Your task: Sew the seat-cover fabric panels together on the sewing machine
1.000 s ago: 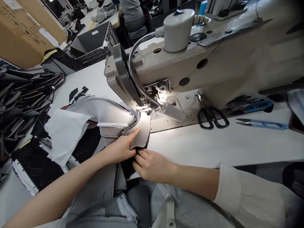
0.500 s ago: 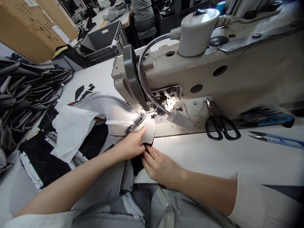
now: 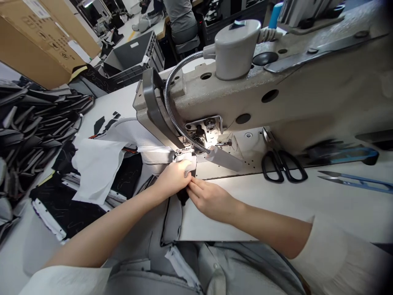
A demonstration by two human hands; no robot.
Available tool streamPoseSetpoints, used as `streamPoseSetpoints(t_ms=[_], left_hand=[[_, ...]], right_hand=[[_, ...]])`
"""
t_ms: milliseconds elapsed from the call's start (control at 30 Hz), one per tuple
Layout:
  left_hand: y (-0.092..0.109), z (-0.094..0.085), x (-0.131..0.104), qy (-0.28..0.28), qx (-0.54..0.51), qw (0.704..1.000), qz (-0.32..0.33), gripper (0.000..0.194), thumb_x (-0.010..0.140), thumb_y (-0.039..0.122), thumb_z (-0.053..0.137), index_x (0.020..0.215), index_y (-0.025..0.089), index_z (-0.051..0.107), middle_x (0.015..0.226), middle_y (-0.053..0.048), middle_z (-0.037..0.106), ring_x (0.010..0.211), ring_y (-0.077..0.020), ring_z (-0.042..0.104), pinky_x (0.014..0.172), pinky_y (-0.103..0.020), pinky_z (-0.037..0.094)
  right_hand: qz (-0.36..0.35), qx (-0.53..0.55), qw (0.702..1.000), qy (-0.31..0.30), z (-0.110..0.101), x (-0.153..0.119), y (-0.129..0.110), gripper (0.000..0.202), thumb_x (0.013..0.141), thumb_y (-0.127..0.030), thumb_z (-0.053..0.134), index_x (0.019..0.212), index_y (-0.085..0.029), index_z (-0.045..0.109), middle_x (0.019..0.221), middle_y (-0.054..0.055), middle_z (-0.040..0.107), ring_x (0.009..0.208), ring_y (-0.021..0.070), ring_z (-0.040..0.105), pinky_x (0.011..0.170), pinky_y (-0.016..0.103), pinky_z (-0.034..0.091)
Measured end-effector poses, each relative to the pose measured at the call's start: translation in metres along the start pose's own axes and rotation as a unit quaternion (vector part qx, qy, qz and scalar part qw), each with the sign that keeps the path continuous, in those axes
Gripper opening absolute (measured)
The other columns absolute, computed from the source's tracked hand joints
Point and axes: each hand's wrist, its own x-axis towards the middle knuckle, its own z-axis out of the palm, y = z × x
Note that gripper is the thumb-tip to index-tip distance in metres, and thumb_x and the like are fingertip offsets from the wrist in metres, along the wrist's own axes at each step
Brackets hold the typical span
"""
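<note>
A grey padded fabric piece [image 3: 155, 157] runs from the left up to the lit needle area of the sewing machine [image 3: 196, 98]. My left hand [image 3: 174, 177] presses and grips the folded fabric just in front of the presser foot, fingers closed on it. Right beside it, my right hand [image 3: 208, 198] pinches the edge of the same fabric, its fingertips touching the left hand's. A black strip of the cloth hangs below both hands. The stitching point itself is partly hidden by the lamp and the machine head. More grey fabric [image 3: 132, 237] drapes down over my lap.
Black-handled scissors [image 3: 278, 159] and blue thread snips [image 3: 353, 180] lie right of the needle. At left are a white sheet [image 3: 98, 168], black fabric pieces [image 3: 67, 213] and a high stack of grey parts [image 3: 33, 127]. Behind stand a grey crate [image 3: 135, 55], a cardboard box [image 3: 46, 37] and a seated person [image 3: 181, 20].
Both hands and the fabric edge have moved closer to the needle, and the fabric is bunched more tightly at the presser foot. The camera view has shifted slightly.
</note>
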Motion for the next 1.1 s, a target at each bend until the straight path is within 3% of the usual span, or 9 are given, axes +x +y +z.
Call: streamPoseSetpoints(t_ms=[200, 367, 533, 700, 800, 867, 1000, 1033, 1100], left_hand=[[-0.003, 0.013, 0.012, 0.072, 0.120, 0.986, 0.089, 0.019, 0.084, 0.016, 0.044, 0.074, 0.016, 0.061, 0.074, -0.004, 0.064, 0.070, -0.0157, 0.057, 0.062, -0.025, 0.042], [-0.009, 0.018, 0.020, 0.089, 0.270, 0.933, 0.219, 0.031, 0.087, 0.008, 0.036, 0.074, 0.015, 0.063, 0.068, -0.007, 0.061, 0.082, -0.0205, 0.058, 0.054, -0.026, 0.036], [-0.010, 0.018, 0.026, 0.092, 0.282, 0.931, 0.212, 0.037, 0.091, 0.012, 0.030, 0.078, 0.014, 0.064, 0.065, -0.008, 0.058, 0.079, -0.0202, 0.056, 0.058, -0.027, 0.038], [0.006, 0.009, 0.001, 0.083, 0.244, 0.961, 0.106, 0.028, 0.090, 0.029, 0.041, 0.097, 0.014, 0.063, 0.092, -0.012, 0.060, 0.090, -0.0232, 0.052, 0.076, -0.033, 0.042], [0.016, 0.001, -0.036, 0.077, 0.255, 0.964, 0.024, 0.059, 0.078, 0.049, 0.056, 0.127, 0.018, 0.048, 0.114, -0.014, 0.052, 0.101, -0.0295, 0.046, 0.084, -0.041, 0.041], [0.019, -0.003, -0.057, 0.022, 0.267, 0.963, -0.019, 0.083, 0.069, 0.054, 0.063, 0.139, 0.021, 0.033, 0.120, -0.015, 0.047, 0.105, -0.0330, 0.044, 0.085, -0.046, 0.040], [0.009, -0.010, -0.066, -0.082, 0.255, 0.962, -0.048, 0.083, 0.072, 0.028, 0.059, 0.145, 0.023, 0.019, 0.119, -0.013, 0.046, 0.103, -0.0307, 0.047, 0.080, -0.041, 0.044], [0.004, -0.012, -0.062, -0.090, 0.244, 0.964, -0.043, 0.080, 0.074, 0.018, 0.054, 0.145, 0.023, 0.019, 0.117, -0.013, 0.047, 0.101, -0.0285, 0.048, 0.080, -0.038, 0.045], [-0.007, -0.014, -0.050, -0.103, 0.209, 0.972, -0.023, 0.076, 0.073, 0.004, 0.041, 0.144, 0.023, 0.024, 0.111, -0.011, 0.050, 0.095, -0.0233, 0.053, 0.080, -0.033, 0.045]], right_hand=[[0.024, -0.013, 1.000, -0.007, 0.003, -0.003, 0.010, 0.035, 0.084, -0.007, 0.041, 0.111, 0.005, 0.059, 0.115, 0.023, 0.060, 0.111, 0.0284, 0.055, 0.100, 0.037, 0.043], [0.066, 0.017, 0.998, 0.007, 0.011, -0.004, 0.016, 0.037, 0.085, -0.007, 0.040, 0.117, 0.004, 0.055, 0.120, 0.023, 0.056, 0.115, 0.0271, 0.052, 0.102, 0.039, 0.039], [0.100, 0.054, 0.993, 0.013, 0.007, 0.000, 0.022, 0.034, 0.086, -0.007, 0.037, 0.112, 0.000, 0.058, 0.116, 0.021, 0.057, 0.114, 0.0263, 0.048, 0.101, 0.042, 0.037], [0.040, 0.196, 0.979, -0.039, -0.016, -0.005, 0.015, 0.019, 0.083, -0.027, 0.054, 0.089, -0.014, 0.066, 0.096, 0.012, 0.060, 0.100, 0.0260, 0.051, 0.095, 0.043, 0.037], [-0.048, 0.302, 0.947, -0.095, -0.019, 0.001, -0.012, 0.045, 0.077, -0.041, 0.064, 0.117, -0.020, 0.059, 0.093, 0.010, 0.062, 0.093, 0.0260, 0.054, 0.092, 0.047, 0.037], [-0.079, 0.409, 0.899, -0.135, -0.015, 0.013, -0.036, 0.062, 0.077, -0.042, 0.065, 0.132, -0.022, 0.046, 0.095, 0.009, 0.064, 0.089, 0.0237, 0.058, 0.089, 0.042, 0.041], [0.018, 0.632, 0.766, -0.117, -0.016, 0.049, -0.072, 0.058, 0.083, -0.033, 0.061, 0.133, -0.011, 0.041, 0.119, 0.012, 0.058, 0.107, 0.0172, 0.055, 0.090, 0.022, 0.041], [0.028, 0.655, 0.750, -0.094, -0.020, 0.055, -0.073, 0.054, 0.085, -0.031, 0.059, 0.132, -0.010, 0.042, 0.120, 0.011, 0.057, 0.109, 0.0157, 0.053, 0.090, 0.020, 0.040], [0.001, 0.647, 0.759, -0.073, -0.031, 0.060, -0.068, 0.047, 0.087, -0.030, 0.056, 0.130, -0.014, 0.046, 0.112, 0.008, 0.060, 0.102, 0.0139, 0.055, 0.085, 0.018, 0.042]])
